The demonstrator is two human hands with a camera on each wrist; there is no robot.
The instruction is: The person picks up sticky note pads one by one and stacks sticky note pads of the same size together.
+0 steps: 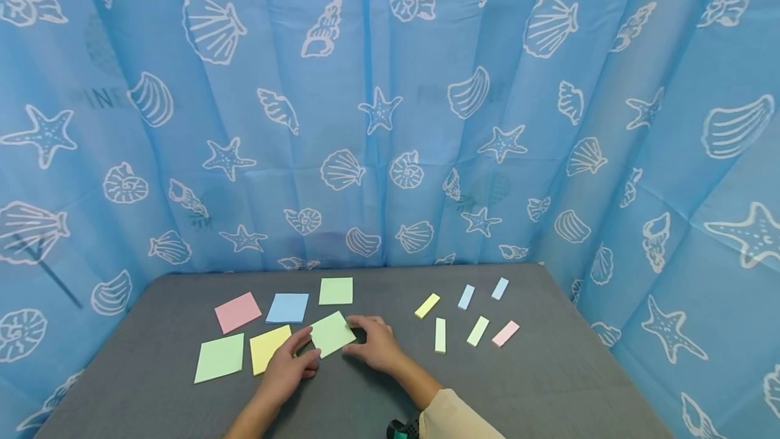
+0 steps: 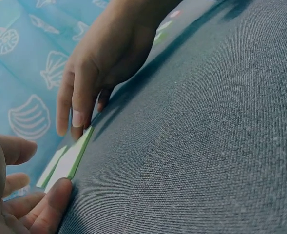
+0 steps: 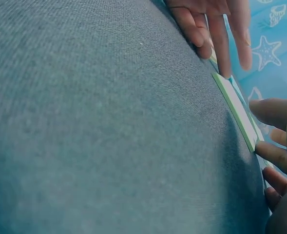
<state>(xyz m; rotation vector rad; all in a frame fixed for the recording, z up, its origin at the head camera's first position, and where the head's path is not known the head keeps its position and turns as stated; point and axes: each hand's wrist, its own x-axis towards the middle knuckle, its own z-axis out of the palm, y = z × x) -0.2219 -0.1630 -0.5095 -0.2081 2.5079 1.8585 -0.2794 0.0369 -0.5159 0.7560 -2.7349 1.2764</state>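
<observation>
While my left hand [image 1: 291, 366] and my right hand [image 1: 373, 343] flank the light green pad [image 1: 332, 333], fingertips touching its opposite corners with fingers nearly straight, nothing is truly gripped. The pad lies flat, turned askew, near the middle of the gray surface [image 1: 536, 385], toward the front edge. A careless push could, I judge, slide it over the yellow pad [image 1: 270, 347] just beside its left corner, or fan its top sheets loose. Behind, the blue pad [image 1: 288, 307] and another green pad [image 1: 336, 290] sit near, so room there is tight. Open room lies toward the front edge and between my right hand and the small strips [image 1: 440, 335] toward the right edge.
</observation>
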